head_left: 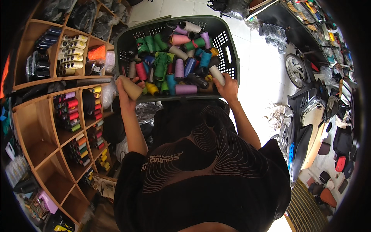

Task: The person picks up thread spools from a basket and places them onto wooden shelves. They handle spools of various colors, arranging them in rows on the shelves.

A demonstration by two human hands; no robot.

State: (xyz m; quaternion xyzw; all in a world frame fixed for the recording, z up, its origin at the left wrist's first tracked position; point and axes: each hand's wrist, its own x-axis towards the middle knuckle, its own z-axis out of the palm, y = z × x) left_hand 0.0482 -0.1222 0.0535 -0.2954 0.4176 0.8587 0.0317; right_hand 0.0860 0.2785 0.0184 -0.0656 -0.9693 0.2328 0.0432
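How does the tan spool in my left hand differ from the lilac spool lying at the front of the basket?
The tan spool is gripped by the left hand at the basket's front left corner; the lilac spool rests loose among the others. The tan one points diagonally, while the lilac one lies sideways along the front wall. They differ in colour. Both are cone-shaped thread spools.

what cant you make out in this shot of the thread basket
Head view only:
- Basket bottom: hidden under piled thread cones.
- Left hand palm: covered by the tan cone it grips.
- Right hand fingertips: hidden behind the basket rim.
- Shelf far left: lost in the dark fisheye rim.
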